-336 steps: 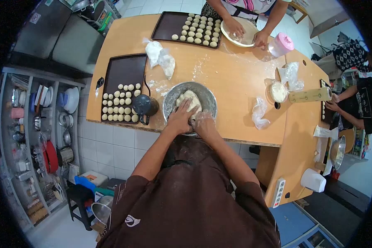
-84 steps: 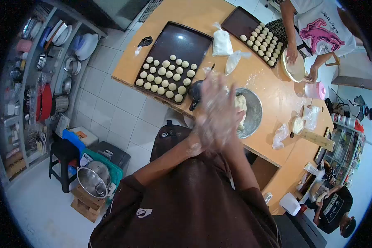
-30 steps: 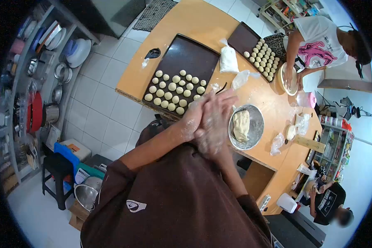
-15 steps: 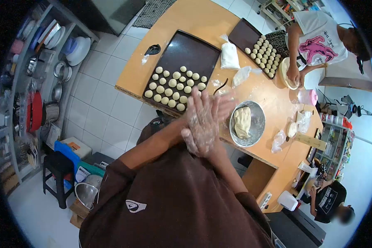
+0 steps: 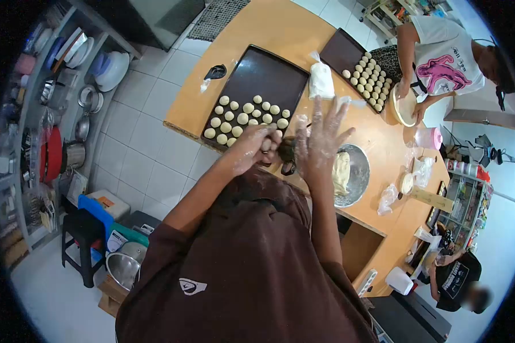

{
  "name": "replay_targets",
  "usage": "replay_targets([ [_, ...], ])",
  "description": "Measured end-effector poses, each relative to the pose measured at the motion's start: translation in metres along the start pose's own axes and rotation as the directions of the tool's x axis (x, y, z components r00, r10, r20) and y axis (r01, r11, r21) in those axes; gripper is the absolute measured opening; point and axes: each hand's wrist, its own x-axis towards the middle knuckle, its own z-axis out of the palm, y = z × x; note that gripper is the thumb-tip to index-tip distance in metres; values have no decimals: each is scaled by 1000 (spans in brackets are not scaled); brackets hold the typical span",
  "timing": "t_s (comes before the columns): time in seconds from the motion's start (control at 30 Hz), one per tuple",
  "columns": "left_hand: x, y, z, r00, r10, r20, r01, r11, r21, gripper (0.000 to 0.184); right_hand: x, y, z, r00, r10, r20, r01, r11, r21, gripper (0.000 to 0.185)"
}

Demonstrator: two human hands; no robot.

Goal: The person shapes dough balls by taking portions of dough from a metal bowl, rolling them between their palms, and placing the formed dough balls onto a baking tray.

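Note:
My left hand (image 5: pixel 254 150) is curled into a loose fist beside the near edge of a dark baking tray (image 5: pixel 269 71). Flour coats its fingers, and whatever they may hold is hidden. Round dough balls (image 5: pixel 243 119) of varying size sit on the near part of that tray. My right hand (image 5: pixel 321 137) is spread open with its fingers stretched out, floury and empty. Just right of it stands a metal bowl (image 5: pixel 360 177) with a lump of dough (image 5: pixel 341 172) inside, partly covered by my forearm. A dark object between my hands cannot be made out.
A plastic bag of white powder (image 5: pixel 321 81) stands between the trays. Across the wooden table (image 5: pixel 377 143) a person (image 5: pixel 446 57) handles a pale bowl (image 5: pixel 405 107) beside a second tray (image 5: pixel 340 48) of dough balls. Another person (image 5: pixel 459 280) is at the far right. Shelves (image 5: pixel 91 54) line the left.
My hands were pressed together with the palms overlapping. They have parted: the left has moved left and curled, the right has moved right and spread. The person opposite has moved their hands apart.

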Motion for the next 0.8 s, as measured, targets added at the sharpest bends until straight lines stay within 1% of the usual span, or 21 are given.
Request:
replay_targets([
  [0.03,5,3,-10,999,-29,-23,30,999,24,28,-3,5,-4,1000,8,0,-8,999,46,61],
  [0.07,11,8,-18,985,-61,-159,75,994,80,28,-7,11,-9,1000,19,0,-19,996,92,61],
  [0.17,31,13,-52,931,133,-340,-130,991,29,25,-28,23,-12,996,89,-1,-87,974,211,56],
  [0.27,55,17,-90,895,351,-273,-252,906,339,17,-54,34,-1,988,149,-31,-132,940,314,52],
  [0.3,62,26,-93,897,352,-266,-201,863,463,17,-61,35,2,983,182,-30,-161,925,345,51],
  [0.37,72,38,-96,903,350,-251,-91,725,682,18,-73,35,3,972,232,-38,-200,900,387,49],
  [0.4,73,45,-88,891,373,-260,-82,694,716,22,-78,32,2,967,251,-49,-211,892,400,48],
  [0.47,90,39,-96,808,567,-160,-87,384,919,23,-87,28,1,954,292,-72,-232,866,444,45],
  [0.5,94,39,-94,763,642,-80,-71,206,976,24,-92,26,0,946,314,-84,-239,848,474,43],
  [0.53,96,41,-92,794,602,-78,-55,199,978,24,-96,25,-1,937,336,-97,-246,830,501,41],
  [0.63,110,42,-95,867,498,-7,-15,40,999,21,-107,25,-3,913,394,-101,-278,785,554,39],
  [0.67,121,34,-107,838,538,90,-85,-34,996,17,-110,26,-3,902,421,-100,-289,758,584,38],
  [0.73,130,32,-109,837,537,108,-94,-54,994,15,-115,28,-1,876,473,-95,-310,701,642,37],
  [0.77,134,31,-111,836,537,116,-97,-64,993,14,-118,31,-1,879,465,-104,-324,743,586,37],
  [0.8,134,31,-110,834,533,141,-132,-55,990,14,-121,35,-1,884,455,-111,-336,780,528,36],
])
